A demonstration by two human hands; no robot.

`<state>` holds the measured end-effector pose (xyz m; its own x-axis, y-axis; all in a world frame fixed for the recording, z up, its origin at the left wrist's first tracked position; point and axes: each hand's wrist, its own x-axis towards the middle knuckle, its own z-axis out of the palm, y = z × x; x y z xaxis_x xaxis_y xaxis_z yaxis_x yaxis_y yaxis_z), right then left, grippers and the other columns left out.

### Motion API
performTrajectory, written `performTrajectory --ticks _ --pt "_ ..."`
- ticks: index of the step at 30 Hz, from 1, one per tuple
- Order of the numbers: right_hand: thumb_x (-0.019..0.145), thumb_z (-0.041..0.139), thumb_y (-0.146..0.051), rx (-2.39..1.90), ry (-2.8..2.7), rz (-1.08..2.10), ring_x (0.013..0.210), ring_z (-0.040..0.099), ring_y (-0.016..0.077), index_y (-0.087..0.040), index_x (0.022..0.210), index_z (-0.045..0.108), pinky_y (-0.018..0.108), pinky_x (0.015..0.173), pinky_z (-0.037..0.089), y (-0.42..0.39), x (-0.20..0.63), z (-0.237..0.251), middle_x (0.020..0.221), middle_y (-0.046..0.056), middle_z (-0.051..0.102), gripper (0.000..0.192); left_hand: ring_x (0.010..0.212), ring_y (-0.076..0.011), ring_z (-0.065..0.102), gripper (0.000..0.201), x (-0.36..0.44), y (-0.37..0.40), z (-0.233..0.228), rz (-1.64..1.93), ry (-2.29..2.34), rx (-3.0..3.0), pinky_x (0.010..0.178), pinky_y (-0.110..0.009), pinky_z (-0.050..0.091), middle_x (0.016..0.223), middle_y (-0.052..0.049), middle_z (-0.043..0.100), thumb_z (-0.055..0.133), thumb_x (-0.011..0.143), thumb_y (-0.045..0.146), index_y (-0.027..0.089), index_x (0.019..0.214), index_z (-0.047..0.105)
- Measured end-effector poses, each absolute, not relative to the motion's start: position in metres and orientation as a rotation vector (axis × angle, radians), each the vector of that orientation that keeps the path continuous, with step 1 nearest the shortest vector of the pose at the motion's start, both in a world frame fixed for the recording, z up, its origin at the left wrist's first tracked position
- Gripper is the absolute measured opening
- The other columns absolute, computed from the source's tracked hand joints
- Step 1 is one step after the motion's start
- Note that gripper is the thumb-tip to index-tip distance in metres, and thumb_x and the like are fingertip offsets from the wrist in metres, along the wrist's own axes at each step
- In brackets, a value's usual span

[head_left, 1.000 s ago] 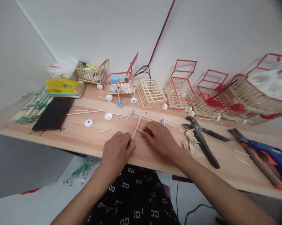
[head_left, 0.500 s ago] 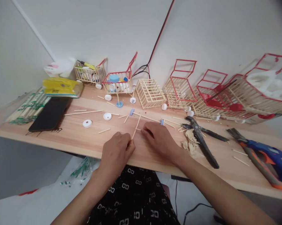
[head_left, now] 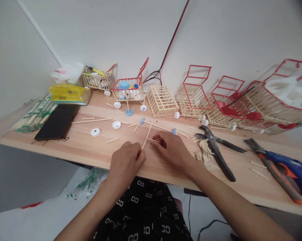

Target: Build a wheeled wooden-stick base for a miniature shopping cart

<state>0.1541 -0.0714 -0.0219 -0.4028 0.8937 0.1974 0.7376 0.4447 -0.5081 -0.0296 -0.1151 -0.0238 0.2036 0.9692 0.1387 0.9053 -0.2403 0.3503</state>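
Note:
My left hand [head_left: 128, 160] is closed, pinching the near end of a thin wooden stick [head_left: 148, 132] that slants away from me just above the table. A short wooden stick [head_left: 153, 140] meets it from the right side, near its middle. My right hand [head_left: 171, 147] curls loosely around that short stick, thumb and forefinger on either side of it. Whether the two sticks are joined, I cannot tell. Just beyond lies a long stick [head_left: 158, 126] with a blue wheel [head_left: 142, 120] at its left end and another blue wheel [head_left: 174, 131] toward its right.
Small stick-built carts [head_left: 195, 97] and a stick cage [head_left: 162, 100] line the wall. Pliers [head_left: 215, 150] and a blue glue gun [head_left: 289, 164] lie at right. To the left are a phone [head_left: 57, 122], bundled sticks [head_left: 35, 113], a yellow packet [head_left: 69, 94] and white wheels [head_left: 95, 132].
My right fingertips have parted slightly, so more of the short stick shows between them. The left hand keeps its pinch. The whole view has shifted slightly.

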Motion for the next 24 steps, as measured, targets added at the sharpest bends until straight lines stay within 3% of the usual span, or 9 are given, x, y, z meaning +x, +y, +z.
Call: performTrajectory --ticks 12,19,24 --pt "0.092 0.047 -0.024 -1.358 -2.35 0.333 0.074 0.054 0.0169 -0.018 0.076 0.055 0.028 0.068 0.037 -0.0705 0.1523 -0.024 0.078 0.004 0.062 0.018 0.072 -0.0171 0.05 0.02 -0.0284 -0.1157 -0.0233 0.479 1.801 2.283 0.063 -0.03 0.034 0.068 -0.002 0.054 0.043 0.088 0.022 0.019 0.068 0.045" --pt "0.094 0.041 -0.02 -1.348 -2.208 0.364 0.095 0.06 0.0194 -0.017 0.102 0.062 0.031 0.085 0.042 -0.0685 0.1566 -0.0247 0.103 0.008 0.068 0.022 0.071 -0.017 0.05 0.02 -0.0277 -0.1158 -0.0218 0.477 1.8 2.251 0.063 -0.03 0.034 0.069 -0.003 0.054 0.042 0.088 0.022 0.019 0.068 0.046" --pt "0.095 0.037 -0.023 -1.401 -2.135 0.327 0.081 0.062 0.0183 -0.019 0.095 0.062 0.029 0.075 0.043 -0.0692 0.1614 -0.0193 0.088 0.005 0.069 0.025 0.071 -0.0174 0.05 0.02 -0.0275 -0.1151 -0.0215 0.471 1.806 2.236 0.063 -0.03 0.034 0.069 -0.003 0.054 0.042 0.087 0.022 0.019 0.068 0.045"
